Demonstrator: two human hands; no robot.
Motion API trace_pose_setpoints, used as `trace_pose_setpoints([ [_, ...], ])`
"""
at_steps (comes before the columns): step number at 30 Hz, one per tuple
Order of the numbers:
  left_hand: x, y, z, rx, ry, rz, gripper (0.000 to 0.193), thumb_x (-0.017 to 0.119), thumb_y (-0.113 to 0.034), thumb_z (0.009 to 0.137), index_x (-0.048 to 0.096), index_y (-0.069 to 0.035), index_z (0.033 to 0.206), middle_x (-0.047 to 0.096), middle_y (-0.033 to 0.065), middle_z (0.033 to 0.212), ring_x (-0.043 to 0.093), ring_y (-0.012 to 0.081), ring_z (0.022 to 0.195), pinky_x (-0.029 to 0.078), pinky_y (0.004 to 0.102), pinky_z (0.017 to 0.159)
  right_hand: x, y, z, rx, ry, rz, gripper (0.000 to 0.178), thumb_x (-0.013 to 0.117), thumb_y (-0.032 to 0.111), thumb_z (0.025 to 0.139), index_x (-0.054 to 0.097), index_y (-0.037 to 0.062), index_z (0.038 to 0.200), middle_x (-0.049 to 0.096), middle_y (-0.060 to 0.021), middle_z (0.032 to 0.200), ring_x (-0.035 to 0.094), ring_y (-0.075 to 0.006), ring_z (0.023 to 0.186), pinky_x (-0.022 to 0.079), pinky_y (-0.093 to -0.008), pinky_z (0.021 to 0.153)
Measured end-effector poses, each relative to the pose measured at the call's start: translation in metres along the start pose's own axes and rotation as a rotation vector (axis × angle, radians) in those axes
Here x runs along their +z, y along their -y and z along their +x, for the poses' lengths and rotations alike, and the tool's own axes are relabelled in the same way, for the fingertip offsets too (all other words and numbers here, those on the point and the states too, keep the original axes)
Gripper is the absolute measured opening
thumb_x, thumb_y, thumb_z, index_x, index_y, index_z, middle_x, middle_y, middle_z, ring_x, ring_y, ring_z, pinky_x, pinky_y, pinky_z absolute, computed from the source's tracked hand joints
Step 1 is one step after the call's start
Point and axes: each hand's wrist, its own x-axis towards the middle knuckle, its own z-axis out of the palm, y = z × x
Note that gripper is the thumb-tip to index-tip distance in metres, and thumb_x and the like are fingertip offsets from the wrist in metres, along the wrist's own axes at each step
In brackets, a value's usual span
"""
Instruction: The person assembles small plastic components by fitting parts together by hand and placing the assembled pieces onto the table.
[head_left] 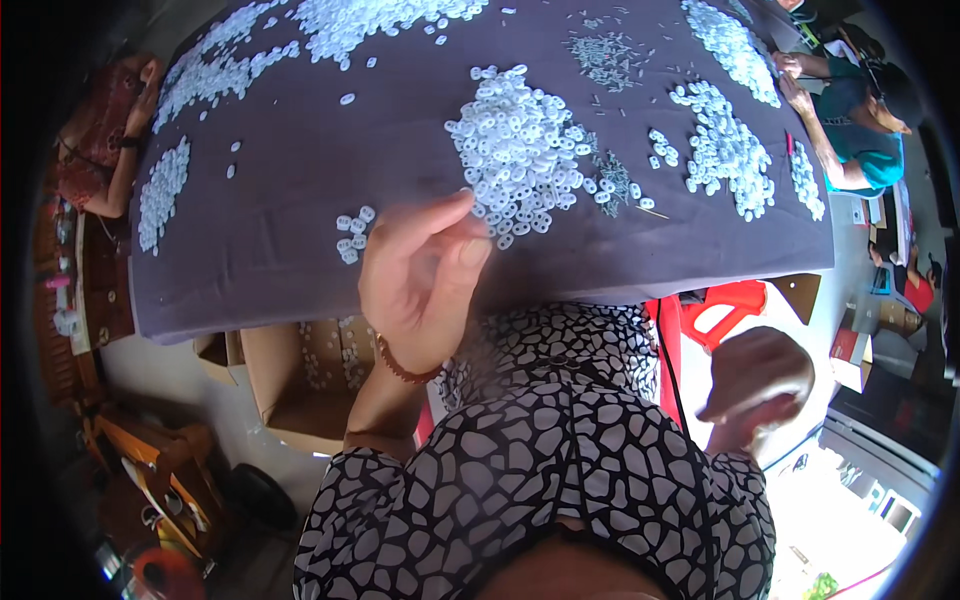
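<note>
My left hand (pixel 415 270) is raised over the near edge of the table, close to a large pile of small white oval plastic pieces with two holes (pixel 520 150). Its thumb and index finger are apart, and I see nothing between them. Just left of it lies a small group of the same white pieces (pixel 352 232). My right hand (pixel 762 378) is off the table on the right, smeared by motion, its fingers hard to make out. Right of the large pile are small grey screw-like pieces (pixel 612 180).
A dark cloth covers the table (pixel 290 200). More white piles (pixel 730 150) and loose grey pieces (pixel 605 60) lie across it. Under the near edge stands a cardboard box (pixel 285 390) with white pieces inside; a red plastic stool (pixel 725 310) is at right. People sit at both sides.
</note>
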Motion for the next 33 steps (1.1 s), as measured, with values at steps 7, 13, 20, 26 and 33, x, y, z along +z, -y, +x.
trace_pose_setpoints([
  [7,-0.016,-0.027,0.015,0.549,-0.278,-0.324,0.039,0.049,-0.033,0.097,0.048,0.0,0.117,0.063,0.0154,0.083,0.059,0.02,0.055,0.053,0.0305,0.047,0.056,0.043,-0.009,-0.713,-0.451,-0.278,0.005,0.071,0.008,0.08,0.072,0.0049,0.083,0.068,-0.0055,0.078,0.062,-0.0083,0.058,0.039,-0.0205,0.044],
  [13,-0.008,-0.083,0.022,0.676,-0.029,-0.309,0.033,0.047,-0.035,0.098,0.053,-0.008,0.114,0.058,0.0062,0.089,0.055,0.0151,0.063,0.045,0.0242,0.05,0.053,0.065,0.031,-0.253,-0.51,-0.711,0.021,0.064,0.036,0.088,0.066,0.0151,0.088,0.067,0.0028,0.078,0.06,-0.004,0.058,0.037,-0.0195,0.052],
  [20,-0.017,-0.13,0.015,0.471,0.023,-0.258,0.037,0.032,-0.044,0.099,0.049,-0.012,0.11,0.052,0.0027,0.089,0.057,0.0207,0.067,0.044,0.0291,0.056,0.072,0.067,0.067,-0.244,-0.581,-0.898,0.032,0.05,0.042,0.095,0.058,0.0139,0.084,0.062,-0.0002,0.077,0.055,-0.0083,0.055,0.035,-0.0247,0.054],
  [26,-0.006,-0.141,0.01,0.496,0.03,-0.253,0.033,0.035,-0.039,0.098,0.052,-0.012,0.104,0.049,0.0015,0.084,0.055,0.0171,0.067,0.043,0.0293,0.056,0.086,0.068,0.068,-0.244,-0.751,-0.926,0.022,0.046,0.026,0.09,0.056,0.01,0.08,0.062,-0.0081,0.073,0.052,-0.0203,0.064,0.041,-0.0336,0.059],
  [33,-0.008,-0.13,0.019,0.41,0.144,-0.334,0.032,0.035,-0.038,0.099,0.052,-0.014,0.112,0.049,0.0013,0.085,0.05,0.0155,0.065,0.041,0.0284,0.054,0.077,0.037,0.044,-0.528,-0.763,-1.14,0.037,0.047,0.051,0.095,0.057,0.0178,0.081,0.057,0.0052,0.069,0.051,-0.004,0.053,0.034,-0.0219,0.056],
])
